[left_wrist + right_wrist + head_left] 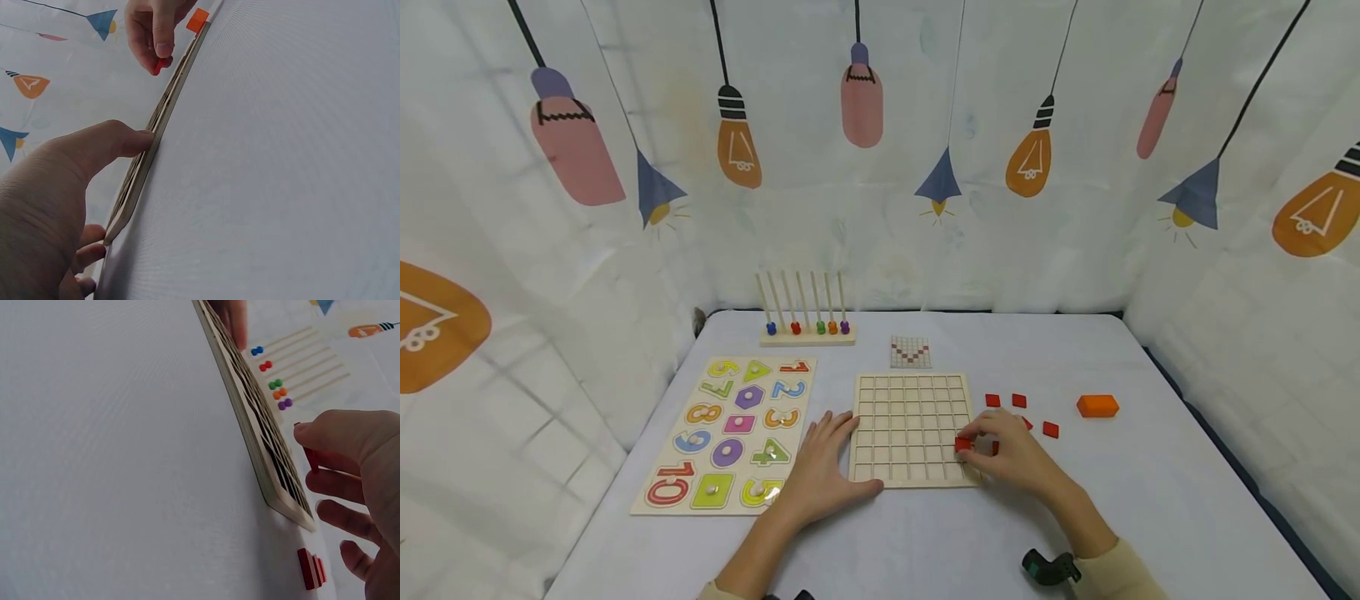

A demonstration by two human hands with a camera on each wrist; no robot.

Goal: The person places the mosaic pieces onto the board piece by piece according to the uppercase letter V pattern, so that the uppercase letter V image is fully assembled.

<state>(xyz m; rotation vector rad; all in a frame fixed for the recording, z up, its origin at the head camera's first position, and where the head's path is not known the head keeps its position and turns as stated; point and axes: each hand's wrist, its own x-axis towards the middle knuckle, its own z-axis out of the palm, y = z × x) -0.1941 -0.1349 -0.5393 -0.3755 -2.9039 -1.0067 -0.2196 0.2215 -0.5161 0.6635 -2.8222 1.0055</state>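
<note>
A wooden grid board (913, 429) lies on the table. My left hand (822, 473) is at its near-left corner, fingers extended along the left edge and thumb (134, 142) touching the near edge. Over the board's right side, my right hand (1011, 454) pinches a red square tile (962, 444) between thumb and fingers; the right wrist view shows the tile (310, 459) edge-on, raised above the board. More red tiles (1050, 429) lie on the cloth right of the board, some partly hidden by my right hand. Behind the board is a small pattern card (911, 352) with red squares.
A number and shape puzzle board (727, 437) lies at left, close to my left forearm. At the back left stands a peg rack (807, 339) with coloured beads. An orange block (1097, 406) sits at right. A dark curved object (1049, 568) is beside my right sleeve.
</note>
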